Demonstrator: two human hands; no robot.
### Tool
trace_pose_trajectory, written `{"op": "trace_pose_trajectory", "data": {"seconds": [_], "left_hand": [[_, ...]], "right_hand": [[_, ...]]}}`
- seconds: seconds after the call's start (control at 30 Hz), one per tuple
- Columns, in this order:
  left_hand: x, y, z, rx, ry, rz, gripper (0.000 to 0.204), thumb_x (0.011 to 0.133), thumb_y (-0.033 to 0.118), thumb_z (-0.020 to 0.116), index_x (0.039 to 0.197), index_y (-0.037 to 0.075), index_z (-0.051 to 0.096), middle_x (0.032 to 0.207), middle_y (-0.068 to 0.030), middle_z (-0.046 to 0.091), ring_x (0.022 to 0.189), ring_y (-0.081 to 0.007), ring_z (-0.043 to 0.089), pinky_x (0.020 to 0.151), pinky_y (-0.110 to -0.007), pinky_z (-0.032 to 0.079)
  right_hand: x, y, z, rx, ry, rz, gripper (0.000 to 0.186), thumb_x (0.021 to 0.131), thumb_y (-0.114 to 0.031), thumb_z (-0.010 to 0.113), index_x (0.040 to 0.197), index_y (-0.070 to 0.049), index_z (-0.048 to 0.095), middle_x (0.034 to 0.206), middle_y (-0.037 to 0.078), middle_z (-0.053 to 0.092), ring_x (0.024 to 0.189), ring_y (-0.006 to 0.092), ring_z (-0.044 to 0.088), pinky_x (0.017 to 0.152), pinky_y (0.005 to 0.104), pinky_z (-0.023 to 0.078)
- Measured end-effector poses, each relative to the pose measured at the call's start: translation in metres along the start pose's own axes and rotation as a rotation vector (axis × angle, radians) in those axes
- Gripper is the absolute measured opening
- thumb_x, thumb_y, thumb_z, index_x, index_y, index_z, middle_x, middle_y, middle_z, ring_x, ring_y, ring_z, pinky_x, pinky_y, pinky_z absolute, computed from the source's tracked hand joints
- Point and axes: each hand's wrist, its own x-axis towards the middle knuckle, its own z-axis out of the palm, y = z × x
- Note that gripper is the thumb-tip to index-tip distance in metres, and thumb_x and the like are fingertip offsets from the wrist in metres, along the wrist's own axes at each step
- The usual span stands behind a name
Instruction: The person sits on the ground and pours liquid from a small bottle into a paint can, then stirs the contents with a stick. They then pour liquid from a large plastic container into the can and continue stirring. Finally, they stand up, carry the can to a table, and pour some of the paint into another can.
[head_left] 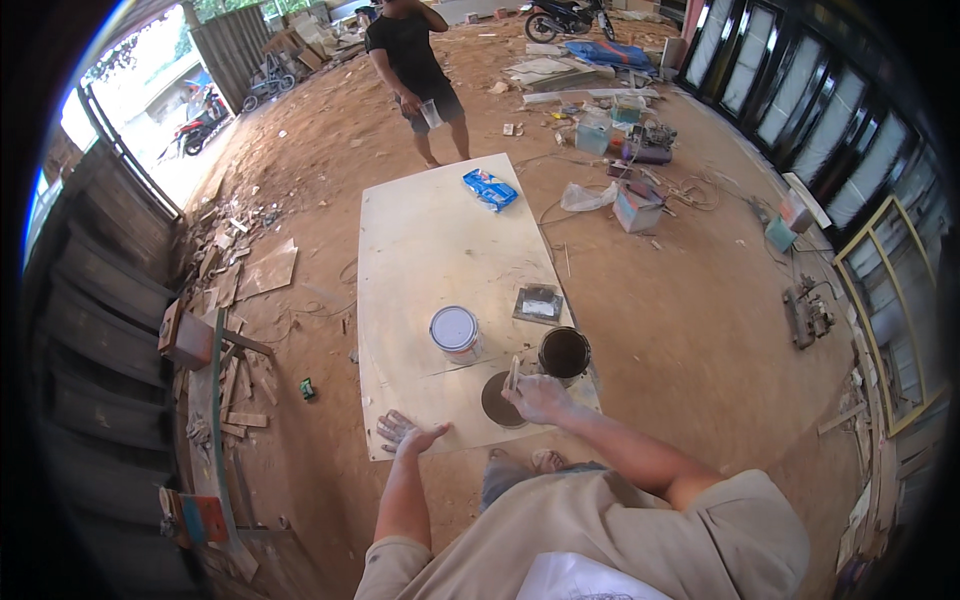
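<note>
A large pale board (420, 260) lies in front of me. On its near left part my left hand (402, 432) rests with fingers spread, whitish dust on them. My right hand (541, 399) is closed on a short pale stick (514, 372), which points up over a round brown disc (500, 402); whether the disc is a lid or an open top I cannot tell. Just beyond that hand stands an open can (564, 352), dark inside. Left of it is a can with a pale grey top (455, 329). A dark, flat rectangular plate with a light block (538, 304) lies farther back.
A blue package (489, 189) lies near the board's far end. A person (412, 70) stands beyond, holding a clear cup. Plastic tubs (636, 208) and a compressor-like machine (648, 145) sit at right on the dirt floor. Wood scraps and a bench (205, 400) are at left.
</note>
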Motion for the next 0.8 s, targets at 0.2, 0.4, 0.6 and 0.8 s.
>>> {"op": "trace_pose_trajectory", "data": {"seconds": [0.2,0.4,0.6,0.8], "left_hand": [[0.003,0.005,0.002,0.008,0.006,0.013,0.159,0.054,0.081,0.077,0.153,0.002,-0.02,0.158,-0.0267,-0.026,0.146,-0.0464,-0.025,0.112,-0.071,-0.001],[0.006,0.001,0.003,0.024,0.005,-0.02,0.157,0.056,0.079,0.077,0.154,0.004,-0.019,0.159,-0.0251,-0.026,0.147,-0.0454,-0.024,0.114,-0.069,0.001],[0.003,0.007,0.0,0.023,-0.003,-0.037,0.156,0.056,0.078,0.078,0.154,0.005,-0.019,0.16,-0.0233,-0.025,0.147,-0.0435,-0.023,0.115,-0.067,0.003],[0.004,0.002,0.0,0.013,-0.008,-0.028,0.156,0.056,0.078,0.078,0.154,0.006,-0.019,0.16,-0.0232,-0.025,0.147,-0.0434,-0.023,0.116,-0.067,0.003]], "right_hand": [[0.003,0.007,-0.005,0.003,0.184,-0.046,0.031,0.098,-0.035,0.053,0.108,-0.006,0.058,0.085,0.021,0.068,0.083,0.0402,0.067,0.07,0.0513,0.053],[0.0,0.007,0.017,0.104,0.098,-0.18,0.031,0.096,-0.034,0.057,0.105,-0.005,0.059,0.082,0.021,0.067,0.08,0.0402,0.067,0.067,0.0513,0.053],[-0.003,0.003,-0.007,-0.05,0.23,-0.039,0.025,0.095,-0.032,0.058,0.103,-0.009,0.063,0.08,0.017,0.068,0.078,0.0345,0.069,0.067,0.0477,0.055],[0.003,-0.001,0.016,0.079,0.082,-0.069,0.034,0.097,-0.038,0.054,0.114,-0.009,0.06,0.088,0.019,0.069,0.088,0.0371,0.068,0.075,0.0496,0.054]]}}
